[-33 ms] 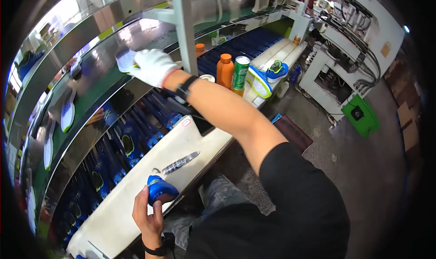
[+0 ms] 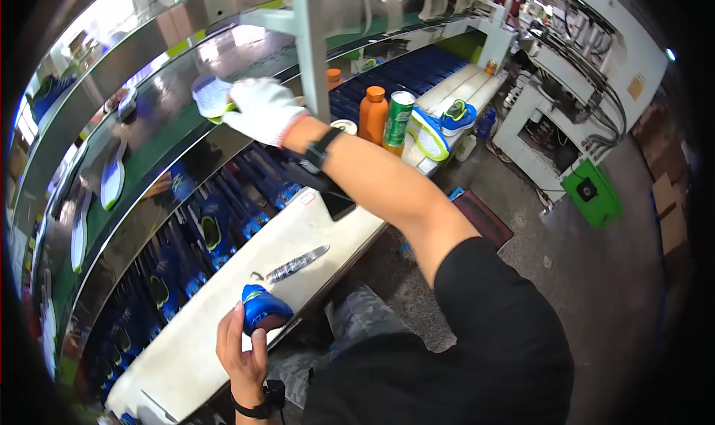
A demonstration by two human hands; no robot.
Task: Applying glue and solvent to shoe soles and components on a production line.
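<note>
My left hand (image 2: 242,350), bare, pinches a blue shoe upper (image 2: 264,309) between thumb and fingers just above the white bench. The upper's brownish underside faces partly toward me. In a white knitted glove, my right hand (image 2: 264,110) reaches across to the green conveyor belt. Its thumb and fingers close on the lime-edged end of a white shoe sole (image 2: 211,96) at the belt's near edge; the glove partly hides the contact. Beyond the upper lies a pointed flat tool (image 2: 299,264) with a wrapped silver handle.
Several white soles, one close by (image 2: 113,175), ride the belt. Blue shoes fill the rack below it. An orange bottle (image 2: 373,113), a green can (image 2: 398,118) and blue shoes (image 2: 456,117) stand on the bench (image 2: 190,339). A grey post (image 2: 310,45) rises beside my right hand.
The view has shifted slightly. My gloved right hand is a little farther right, still at the sole. The left hand and the upper look unchanged.
</note>
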